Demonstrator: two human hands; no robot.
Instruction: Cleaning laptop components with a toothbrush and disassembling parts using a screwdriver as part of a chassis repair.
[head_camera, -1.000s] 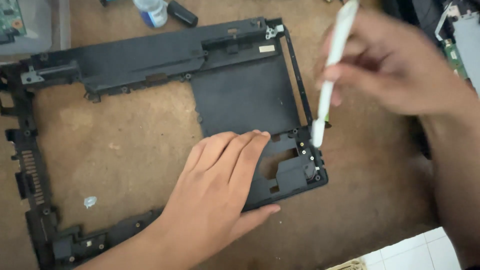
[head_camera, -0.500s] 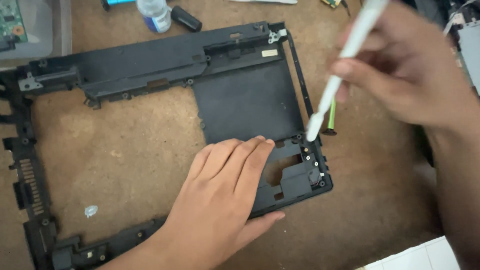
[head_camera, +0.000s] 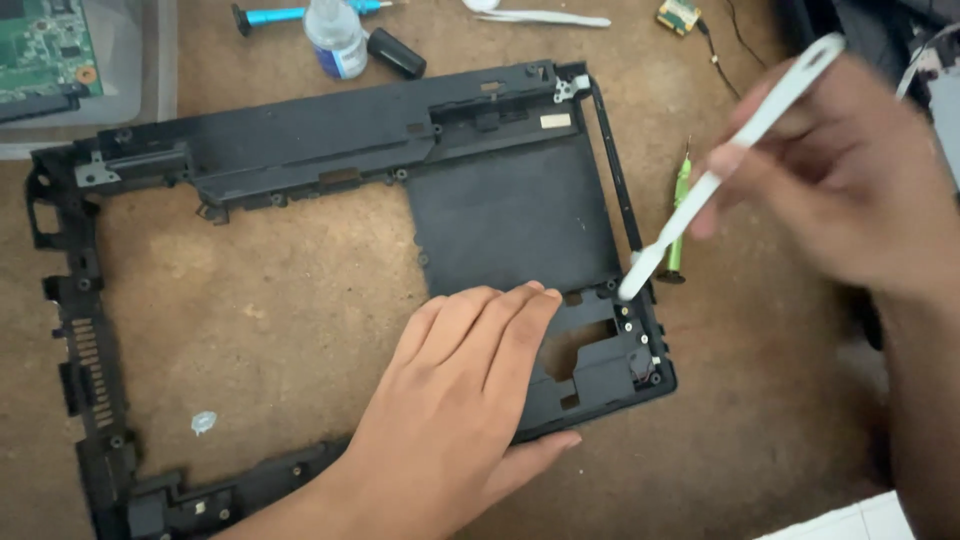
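A black plastic laptop base frame (head_camera: 330, 150) lies flat on a brown work surface. My left hand (head_camera: 460, 400) rests palm down on its lower right part, fingers together, pressing the frame. My right hand (head_camera: 850, 190) grips a long white plastic tool (head_camera: 730, 160) like a pen. The tool's tip touches the frame's right edge near several small holes at the corner (head_camera: 640, 330).
A green-handled screwdriver (head_camera: 680, 215) lies just right of the frame. Behind the frame are a small clear bottle (head_camera: 335, 40), a black cap (head_camera: 395, 55), a blue-handled tool (head_camera: 270, 15), white tweezers (head_camera: 540, 15) and a small circuit piece (head_camera: 680, 15). A green circuit board (head_camera: 45, 50) sits in a tray at far left.
The view has shifted so the frame sits lower and more to the right. My right hand tilted the white tool more; its tip stays at the frame's right edge. My left hand stays put.
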